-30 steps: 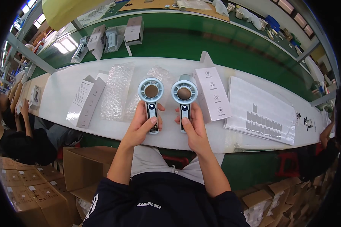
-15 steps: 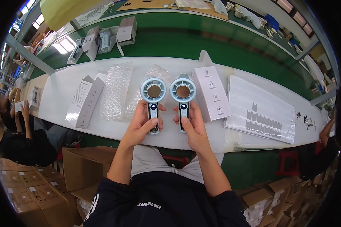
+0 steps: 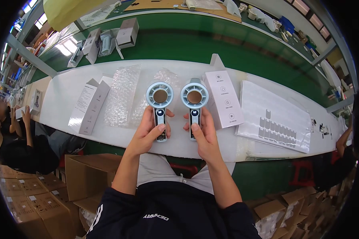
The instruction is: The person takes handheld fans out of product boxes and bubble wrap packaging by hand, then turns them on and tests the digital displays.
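Note:
A light blue handheld fan (image 3: 160, 95) is upright in my left hand (image 3: 144, 133), with the fingers wrapped round its handle and the thumb on the lower front. Its twin, a second light blue handheld fan (image 3: 194, 95), is gripped the same way by my right hand (image 3: 207, 137). Small lit displays show on both handles, with what look like digits. Beyond the fans lie bubble wrap bags (image 3: 122, 95) on the white table mat (image 3: 147, 67). Just right of my right hand lies a white box (image 3: 224, 101) with its flap up.
Another white box (image 3: 88, 107) lies on the left. Sticker sheets (image 3: 275, 119) cover the right side. Boxes (image 3: 127, 32) and bagged fans (image 3: 106, 42) sit on the green surface (image 3: 171, 36) behind. Cardboard cartons (image 3: 93, 175) stand below; a person (image 3: 26, 147) works at left.
The handle displays have changed from a symbol to what look like digits. My two fans have drifted slightly apart. On the green surface, the boxes and bagged fans have shifted left.

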A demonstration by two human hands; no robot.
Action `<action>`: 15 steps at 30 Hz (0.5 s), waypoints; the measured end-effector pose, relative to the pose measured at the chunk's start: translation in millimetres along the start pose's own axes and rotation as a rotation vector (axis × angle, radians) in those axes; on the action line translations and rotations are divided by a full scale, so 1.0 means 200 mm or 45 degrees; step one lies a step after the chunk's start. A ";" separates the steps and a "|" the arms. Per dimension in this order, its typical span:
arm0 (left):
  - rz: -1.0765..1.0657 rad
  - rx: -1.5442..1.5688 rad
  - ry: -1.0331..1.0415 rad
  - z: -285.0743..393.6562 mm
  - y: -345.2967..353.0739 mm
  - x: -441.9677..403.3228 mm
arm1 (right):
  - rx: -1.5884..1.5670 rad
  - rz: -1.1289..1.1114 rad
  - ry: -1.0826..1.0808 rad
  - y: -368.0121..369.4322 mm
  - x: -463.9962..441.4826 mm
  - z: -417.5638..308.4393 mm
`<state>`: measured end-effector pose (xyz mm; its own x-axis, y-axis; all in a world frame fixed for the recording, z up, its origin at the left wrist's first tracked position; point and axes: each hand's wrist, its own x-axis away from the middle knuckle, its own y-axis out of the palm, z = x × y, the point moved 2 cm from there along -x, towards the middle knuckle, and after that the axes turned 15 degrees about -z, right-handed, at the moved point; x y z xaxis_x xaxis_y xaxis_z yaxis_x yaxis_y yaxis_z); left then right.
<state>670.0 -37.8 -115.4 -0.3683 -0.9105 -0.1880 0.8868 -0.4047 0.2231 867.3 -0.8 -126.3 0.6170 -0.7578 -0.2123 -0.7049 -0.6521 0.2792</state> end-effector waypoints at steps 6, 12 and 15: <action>0.006 0.011 -0.014 0.00 0.00 -0.01 | -0.035 0.007 0.058 -0.01 0.00 0.00; 0.080 -0.021 0.033 -0.02 0.00 -0.01 | -0.055 0.001 0.019 0.00 -0.01 0.00; 0.064 -0.036 0.034 -0.03 0.01 -0.02 | -0.061 -0.013 0.028 -0.01 -0.01 0.01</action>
<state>674.3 -34.1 -120.3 -0.3156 -0.9270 -0.2025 0.9118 -0.3553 0.2057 867.3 2.6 -128.0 0.6320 -0.7501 -0.1948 -0.6814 -0.6576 0.3214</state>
